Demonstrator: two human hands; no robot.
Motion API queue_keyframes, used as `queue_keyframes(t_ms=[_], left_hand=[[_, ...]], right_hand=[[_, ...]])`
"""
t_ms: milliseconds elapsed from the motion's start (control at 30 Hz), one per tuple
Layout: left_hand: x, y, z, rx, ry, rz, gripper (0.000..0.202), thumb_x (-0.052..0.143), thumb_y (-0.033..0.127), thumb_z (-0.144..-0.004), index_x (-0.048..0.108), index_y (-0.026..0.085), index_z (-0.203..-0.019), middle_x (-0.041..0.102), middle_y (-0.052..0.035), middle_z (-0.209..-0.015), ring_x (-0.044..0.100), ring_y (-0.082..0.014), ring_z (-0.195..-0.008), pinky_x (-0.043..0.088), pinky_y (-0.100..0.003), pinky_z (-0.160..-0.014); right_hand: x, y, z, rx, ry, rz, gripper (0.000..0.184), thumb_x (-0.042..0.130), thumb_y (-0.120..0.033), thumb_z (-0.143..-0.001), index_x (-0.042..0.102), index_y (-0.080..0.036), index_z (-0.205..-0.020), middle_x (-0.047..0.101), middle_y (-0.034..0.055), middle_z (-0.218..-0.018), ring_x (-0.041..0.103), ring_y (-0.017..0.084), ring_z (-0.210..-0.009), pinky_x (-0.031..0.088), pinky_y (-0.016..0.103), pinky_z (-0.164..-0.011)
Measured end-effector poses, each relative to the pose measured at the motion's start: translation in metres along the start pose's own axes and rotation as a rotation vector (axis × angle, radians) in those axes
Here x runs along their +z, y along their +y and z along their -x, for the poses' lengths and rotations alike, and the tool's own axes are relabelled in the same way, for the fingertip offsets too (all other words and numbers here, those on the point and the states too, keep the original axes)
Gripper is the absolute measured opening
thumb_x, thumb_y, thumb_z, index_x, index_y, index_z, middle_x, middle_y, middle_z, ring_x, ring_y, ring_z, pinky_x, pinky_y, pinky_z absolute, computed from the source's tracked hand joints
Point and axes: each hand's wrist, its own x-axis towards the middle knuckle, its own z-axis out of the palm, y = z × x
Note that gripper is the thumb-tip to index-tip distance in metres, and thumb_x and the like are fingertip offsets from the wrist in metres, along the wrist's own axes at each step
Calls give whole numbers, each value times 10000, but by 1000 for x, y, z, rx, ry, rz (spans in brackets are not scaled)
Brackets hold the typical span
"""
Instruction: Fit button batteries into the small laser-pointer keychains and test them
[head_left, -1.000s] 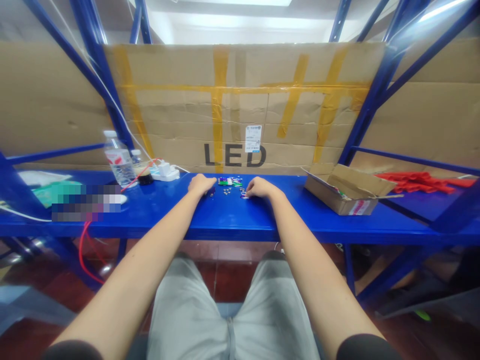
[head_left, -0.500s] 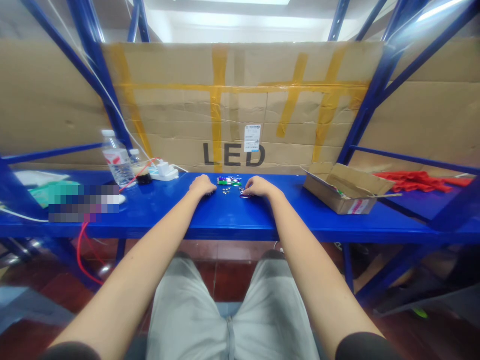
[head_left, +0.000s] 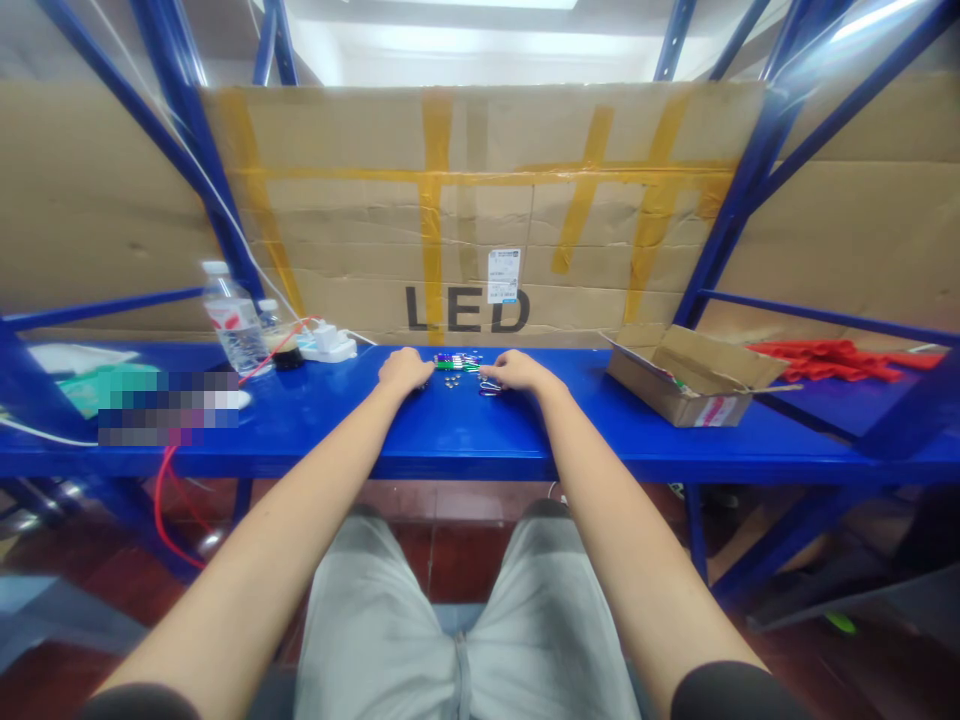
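Observation:
Both my hands rest far out on a blue shelf (head_left: pixel 450 430). My left hand (head_left: pixel 405 369) lies curled, knuckles up, just left of a little heap of small coloured pieces (head_left: pixel 457 362) and several tiny silvery rings (head_left: pixel 452 380). My right hand (head_left: pixel 517 371) is curled too, its fingertips down on a small ring-like piece (head_left: pixel 489 388) to the right of the heap. Whatever either hand grips is too small and too hidden to name.
A taped cardboard sheet marked LED (head_left: pixel 480 210) backs the shelf. At the left stand a water bottle (head_left: pixel 232 318), a small jar (head_left: pixel 276 330) and a white power strip (head_left: pixel 328 345) with a red cable. At the right, an open cardboard box (head_left: pixel 690 375) and red items (head_left: pixel 832 362).
My left hand has eased slightly back from the small pieces. My right hand's fingers have shifted a little over the ring-like piece. Otherwise nothing has moved.

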Motion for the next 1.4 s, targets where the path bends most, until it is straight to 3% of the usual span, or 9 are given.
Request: queue_keyframes(t_ms=[167, 267, 567, 733, 900, 1000, 1133, 1233, 1400], left_hand=[[8, 1, -4, 433, 14, -103, 309, 511, 243, -867, 747, 263, -1065, 703, -55, -1230, 589, -269, -1177, 422, -377, -1045], [14, 4, -6, 565, -58, -170, 369, 472, 202, -883, 727, 295, -1133, 673, -12, -1293, 540, -259, -1229, 373, -382, -1083], [12, 1, -7, 532, -30, -201, 356, 519, 183, -825, 757, 248, -1082, 714, -94, -1142, 545, -303, -1118, 405, -399, -1022], [13, -1, -8, 458, -26, -156, 238, 614, 221, -788, 775, 258, -958, 735, -79, -1027, 553, -311, -1062, 426, -413, -993], [13, -1, -7, 446, 32, -23, 177, 600, 264, -862, 747, 257, -961, 737, -61, -988, 577, -283, -1050, 424, -408, -991], [6, 7, -2, 505, 97, 131, 200, 562, 254, -899, 721, 248, -1021, 726, -42, -1059, 602, -230, -1047, 433, -344, -991], [-5, 25, 15, 648, 91, 290, 248, 463, 235, -953, 691, 200, -1044, 707, -54, -1061, 624, -197, -1015, 459, -299, -954], [-6, 35, 25, 673, 65, 333, 255, 434, 250, -970, 679, 180, -982, 705, -59, -1004, 629, -192, -959, 473, -284, -902], [-1, 35, 23, 668, 162, 359, 269, 406, 251, -981, 645, 171, -887, 692, -65, -924, 619, -191, -907, 461, -278, -846]], right_hand=[[0, -3, 0, 33, 56, -31, 434, 553, -566, -912, 663, -150, -855, 729, 110, -843, 651, 198, -781, 450, 260, -697], [2, -2, -2, 26, 83, -52, 425, 531, -550, -929, 653, -153, -836, 729, 109, -844, 649, 195, -789, 448, 253, -699], [3, -2, -3, 3, 104, -62, 425, 508, -520, -948, 635, -156, -770, 720, 113, -822, 647, 199, -769, 446, 263, -700], [6, 1, -6, 2, 105, -67, 432, 502, -533, -945, 641, -163, -769, 723, 106, -829, 644, 193, -771, 451, 252, -696], [7, 3, -10, -27, 140, -75, 383, 535, -487, -938, 684, -146, -846, 735, 117, -927, 655, 207, -856, 460, 263, -758], [9, -1, -10, -88, 218, -118, 266, 604, -379, -904, 706, -141, -966, 732, 106, -1038, 653, 203, -961, 461, 262, -844], [14, -11, -8, -290, 290, -281, 294, 665, -279, -855, 690, -157, -1121, 706, 82, -1180, 633, 177, -1074, 451, 245, -941], [16, -20, -6, -340, 178, -356, 205, 585, -211, -902, 716, -136, -1040, 742, 75, -1059, 659, 163, -976, 475, 229, -884], [15, -23, -4, -195, 31, -495, 147, 560, -168, -906, 692, -114, -940, 711, 36, -753, 623, 122, -678, 485, 197, -671]])
